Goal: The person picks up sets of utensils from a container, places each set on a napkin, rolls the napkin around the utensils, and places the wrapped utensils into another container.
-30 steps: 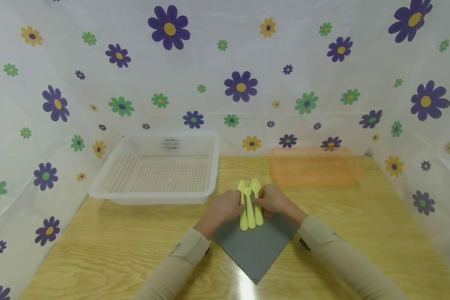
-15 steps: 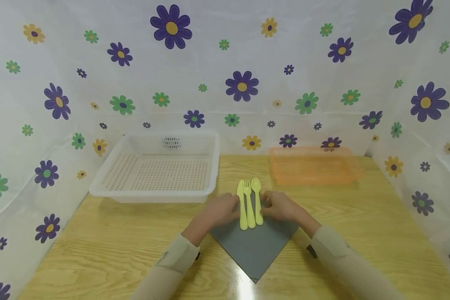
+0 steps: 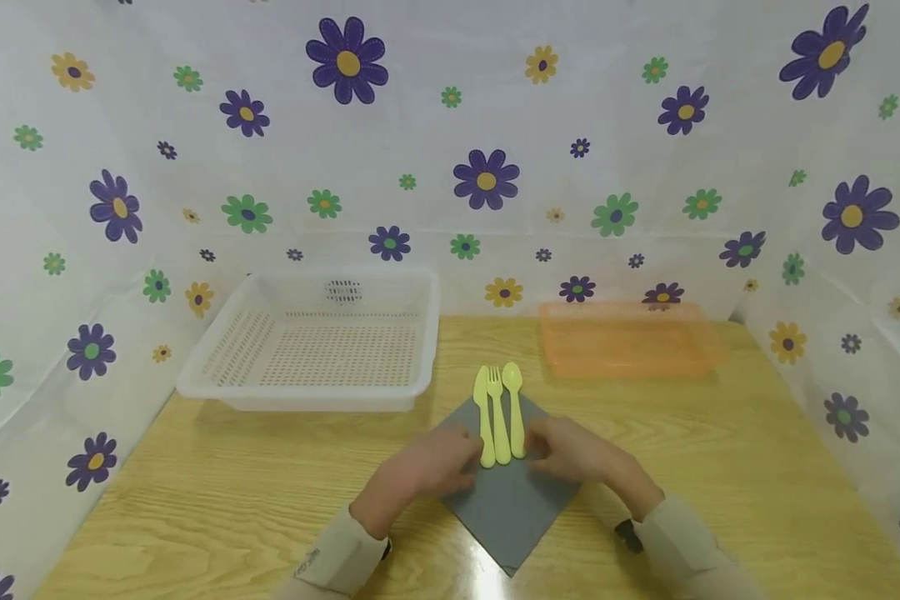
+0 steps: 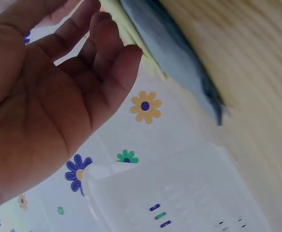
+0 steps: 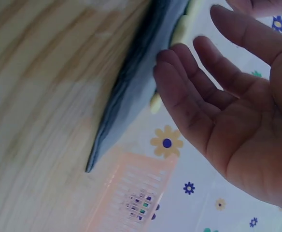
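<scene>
A pale yellow knife (image 3: 484,421), fork (image 3: 499,425) and spoon (image 3: 515,412) lie side by side on a folded dark grey cloth (image 3: 508,521), which is turned corner-first toward me in the head view. Just left of the knife handle, over the cloth, is my left hand (image 3: 437,462). My right hand (image 3: 581,454) mirrors it beside the spoon handle. Both wrist views show relaxed, slightly bent fingers with nothing in the left palm (image 4: 49,106) or the right palm (image 5: 249,135). The cutlery edges show behind the fingertips there.
At the back left of the wooden table (image 3: 217,492) stands a white perforated basket (image 3: 303,396). A smaller orange basket (image 3: 630,367) is at the back right. Flower-printed white sheeting (image 3: 390,133) encloses the table at the back and sides.
Both hands have let go of the cutlery sides and drawn back toward me, down to the handle ends. The knife, fork and spoon stay in place on the cloth.
</scene>
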Available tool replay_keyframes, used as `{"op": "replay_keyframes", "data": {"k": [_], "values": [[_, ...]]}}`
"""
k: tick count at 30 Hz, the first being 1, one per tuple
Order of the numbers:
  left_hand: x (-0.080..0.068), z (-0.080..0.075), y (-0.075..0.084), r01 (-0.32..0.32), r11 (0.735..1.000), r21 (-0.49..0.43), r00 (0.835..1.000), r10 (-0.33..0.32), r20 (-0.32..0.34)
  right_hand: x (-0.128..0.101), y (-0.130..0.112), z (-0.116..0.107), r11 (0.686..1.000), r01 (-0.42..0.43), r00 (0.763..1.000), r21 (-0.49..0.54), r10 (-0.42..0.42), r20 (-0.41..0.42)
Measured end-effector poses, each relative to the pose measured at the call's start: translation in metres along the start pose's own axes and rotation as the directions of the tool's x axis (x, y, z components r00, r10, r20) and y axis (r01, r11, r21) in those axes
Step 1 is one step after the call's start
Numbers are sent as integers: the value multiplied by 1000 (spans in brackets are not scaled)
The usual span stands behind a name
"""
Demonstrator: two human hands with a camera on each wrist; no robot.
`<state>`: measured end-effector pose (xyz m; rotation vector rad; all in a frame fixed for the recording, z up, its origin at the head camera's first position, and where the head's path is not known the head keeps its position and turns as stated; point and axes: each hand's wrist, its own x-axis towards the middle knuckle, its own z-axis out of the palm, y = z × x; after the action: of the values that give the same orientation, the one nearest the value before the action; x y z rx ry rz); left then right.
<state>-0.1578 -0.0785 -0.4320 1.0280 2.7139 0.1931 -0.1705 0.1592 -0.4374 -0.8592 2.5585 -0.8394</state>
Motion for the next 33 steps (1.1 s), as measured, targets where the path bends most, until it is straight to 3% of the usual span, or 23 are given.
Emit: {"op": "replay_keyframes", "data": {"k": [4, 8, 12, 19, 24, 33], "values": [[-8, -4, 8, -39, 999, 17, 999, 39, 23, -8, -4, 1, 999, 45, 997, -23, -44, 69], [-12, -5, 15, -22, 999, 33, 997, 19, 74, -16, -9, 1, 989, 108, 988, -104, -95, 125], [-14, -3, 20, -5, 998, 56, 997, 0, 81, -22, -13, 3, 979, 123, 984, -166, -98, 150], [-12, 1, 28, 38, 990, 135, 996, -47, 70, -24, -13, 9, 971, 64, 991, -231, -35, 129], [-10, 3, 30, 68, 988, 142, 994, -79, 69, -24, -15, 11, 970, 28, 993, -241, 2, 122], [-11, 3, 28, 59, 988, 145, 994, -71, 77, -19, -12, 12, 960, 118, 991, -252, -98, 90]]}}
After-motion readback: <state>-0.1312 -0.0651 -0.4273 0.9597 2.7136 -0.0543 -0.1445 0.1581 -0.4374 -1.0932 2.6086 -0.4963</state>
